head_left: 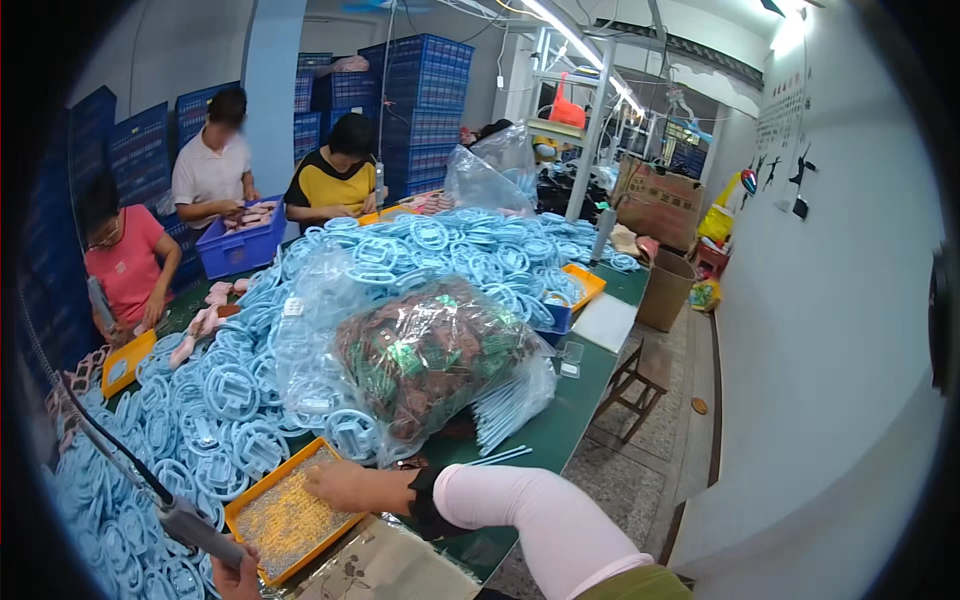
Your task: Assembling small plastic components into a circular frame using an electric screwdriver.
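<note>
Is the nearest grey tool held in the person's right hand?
No, the left hand holds the grey tool; the right hand is in the orange tray.

Blue crates [428,105] stand stacked at the back, and a wooden stool [654,364] stands near a cardboard box [667,292]

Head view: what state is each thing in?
Left hand: closed around the tilted grey handheld tool.
Right hand: down among small yellow and grey pieces, grasp hidden.
Nearest orange tray: uncovered, holding those pieces.
Blue ring-shaped pieces: heaped loose.
Clear plastic bag: bulging, closure unclear.
Blue crates: stacked.
Wooden stool: upright, unoccupied.
Strip light: lit.
</note>
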The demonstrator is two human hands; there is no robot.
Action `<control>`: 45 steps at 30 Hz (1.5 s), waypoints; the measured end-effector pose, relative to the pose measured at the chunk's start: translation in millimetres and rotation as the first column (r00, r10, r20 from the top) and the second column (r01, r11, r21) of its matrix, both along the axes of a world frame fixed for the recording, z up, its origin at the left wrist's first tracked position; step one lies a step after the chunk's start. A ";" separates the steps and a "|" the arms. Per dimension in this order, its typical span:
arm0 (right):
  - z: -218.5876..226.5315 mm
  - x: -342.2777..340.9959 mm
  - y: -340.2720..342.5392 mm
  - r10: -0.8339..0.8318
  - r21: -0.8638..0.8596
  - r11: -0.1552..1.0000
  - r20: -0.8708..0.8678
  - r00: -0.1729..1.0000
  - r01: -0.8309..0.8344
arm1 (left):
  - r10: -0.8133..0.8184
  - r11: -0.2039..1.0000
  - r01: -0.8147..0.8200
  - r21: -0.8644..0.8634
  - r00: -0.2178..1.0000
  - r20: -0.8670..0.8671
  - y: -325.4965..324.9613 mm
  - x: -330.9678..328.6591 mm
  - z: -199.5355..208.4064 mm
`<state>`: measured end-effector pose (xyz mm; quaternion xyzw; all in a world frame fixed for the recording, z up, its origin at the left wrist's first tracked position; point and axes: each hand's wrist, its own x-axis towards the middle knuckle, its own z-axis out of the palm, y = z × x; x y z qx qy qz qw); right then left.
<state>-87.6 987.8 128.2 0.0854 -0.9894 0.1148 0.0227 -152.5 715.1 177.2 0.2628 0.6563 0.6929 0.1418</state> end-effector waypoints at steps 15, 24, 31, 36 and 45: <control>32.8 -44.1 -67.9 0.171 -0.547 0.836 0.317 0.933 0.033 | 0.002 0.998 -0.008 0.062 0.996 0.091 -7.5 4.0 5.3; 57.5 -19.0 16.4 0.101 -0.453 0.802 0.745 0.659 0.390 | -0.066 0.987 0.042 0.152 0.986 0.153 -13.9 -0.1 10.2; 66.9 -33.8 -5.5 0.105 -0.223 0.949 0.889 0.445 0.223 | -0.092 0.988 0.073 0.136 0.986 0.140 -19.2 -1.7 11.9; 60.5 -53.0 -51.5 0.307 -0.507 0.842 0.731 0.609 0.184 | -0.078 0.989 0.059 0.136 0.987 0.143 -23.0 -5.0 6.5; 51.9 -75.4 -34.0 0.089 -0.656 0.641 0.579 0.810 0.398 | -0.058 0.991 0.042 0.126 0.990 0.128 -29.4 -6.7 7.9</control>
